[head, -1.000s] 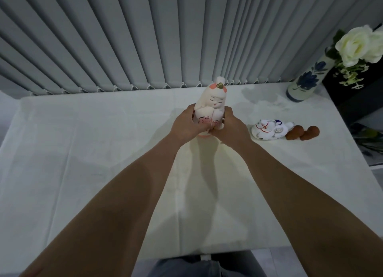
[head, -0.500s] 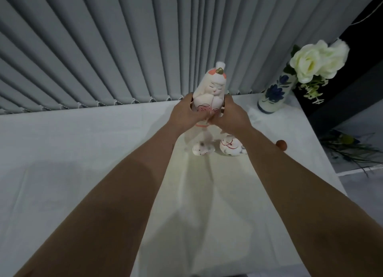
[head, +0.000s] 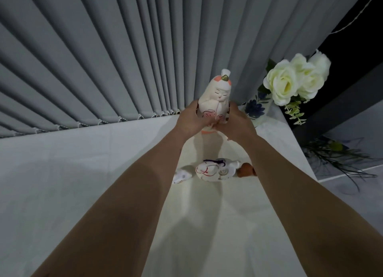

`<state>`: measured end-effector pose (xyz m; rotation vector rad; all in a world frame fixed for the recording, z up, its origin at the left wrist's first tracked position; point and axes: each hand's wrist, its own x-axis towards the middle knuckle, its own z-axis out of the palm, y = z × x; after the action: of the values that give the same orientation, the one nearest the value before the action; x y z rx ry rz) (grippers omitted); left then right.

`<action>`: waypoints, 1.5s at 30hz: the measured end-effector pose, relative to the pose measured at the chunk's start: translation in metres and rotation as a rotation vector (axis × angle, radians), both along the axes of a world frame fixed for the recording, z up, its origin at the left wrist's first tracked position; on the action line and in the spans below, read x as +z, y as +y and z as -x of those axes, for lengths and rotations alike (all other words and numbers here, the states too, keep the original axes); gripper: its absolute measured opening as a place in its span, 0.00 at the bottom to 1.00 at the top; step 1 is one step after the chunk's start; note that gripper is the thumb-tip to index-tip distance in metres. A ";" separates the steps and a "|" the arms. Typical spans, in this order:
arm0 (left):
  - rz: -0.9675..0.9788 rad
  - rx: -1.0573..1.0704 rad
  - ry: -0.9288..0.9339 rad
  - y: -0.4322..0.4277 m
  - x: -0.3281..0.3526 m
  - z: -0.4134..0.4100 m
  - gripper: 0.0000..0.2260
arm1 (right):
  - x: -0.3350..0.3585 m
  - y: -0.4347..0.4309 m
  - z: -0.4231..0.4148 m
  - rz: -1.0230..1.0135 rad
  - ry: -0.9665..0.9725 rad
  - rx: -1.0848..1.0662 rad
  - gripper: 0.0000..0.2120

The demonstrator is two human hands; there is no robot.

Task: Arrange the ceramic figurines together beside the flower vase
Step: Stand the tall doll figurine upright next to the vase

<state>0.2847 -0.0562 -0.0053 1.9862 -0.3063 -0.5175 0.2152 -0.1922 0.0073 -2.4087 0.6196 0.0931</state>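
A tall white doll figurine (head: 216, 94) with a pink cap is held upright between my left hand (head: 189, 120) and my right hand (head: 236, 124), near the far edge of the table. Just right of it stands the blue-flowered vase (head: 256, 109) with white roses (head: 290, 82). Closer to me, between my forearms, a white cat figurine (head: 215, 170) lies on the cloth, with a small white piece (head: 181, 176) on its left and a brown figurine (head: 246, 170) on its right, partly hidden by my right arm.
A white cloth covers the table (head: 72, 173). Grey vertical blinds (head: 124, 59) hang behind its far edge. The table's right edge runs beside a dark cabinet (head: 342, 94), with green stems (head: 339, 154) on the floor below.
Both hands have carried the tall doll away from me and rightwards, closer to the vase. My view has swung right, so the cat and brown figurines now lie under my arms.
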 end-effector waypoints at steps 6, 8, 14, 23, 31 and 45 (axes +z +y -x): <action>-0.181 -0.003 -0.221 -0.019 -0.002 -0.011 0.32 | -0.008 -0.014 -0.013 0.030 -0.014 -0.052 0.26; -0.231 0.013 -0.278 -0.022 -0.002 -0.013 0.32 | -0.008 -0.015 -0.018 0.038 -0.003 -0.069 0.26; -0.300 0.041 -0.335 -0.024 0.002 -0.006 0.28 | -0.009 -0.016 -0.012 0.088 -0.012 -0.063 0.25; -0.211 0.198 -0.362 -0.022 0.017 0.058 0.19 | -0.011 -0.026 0.063 0.024 -0.133 -0.082 0.26; -0.434 -0.437 -0.398 -0.034 0.012 0.121 0.23 | -0.012 -0.040 0.133 0.058 -0.099 -0.093 0.25; -0.656 -0.604 -0.668 -0.050 -0.015 0.145 0.15 | -0.027 -0.047 0.174 0.116 0.044 -0.030 0.17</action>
<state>0.1395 -0.1063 -0.0207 2.6712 -1.3174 -0.3190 0.0415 -0.2392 -0.0193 -2.5137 0.6982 0.1005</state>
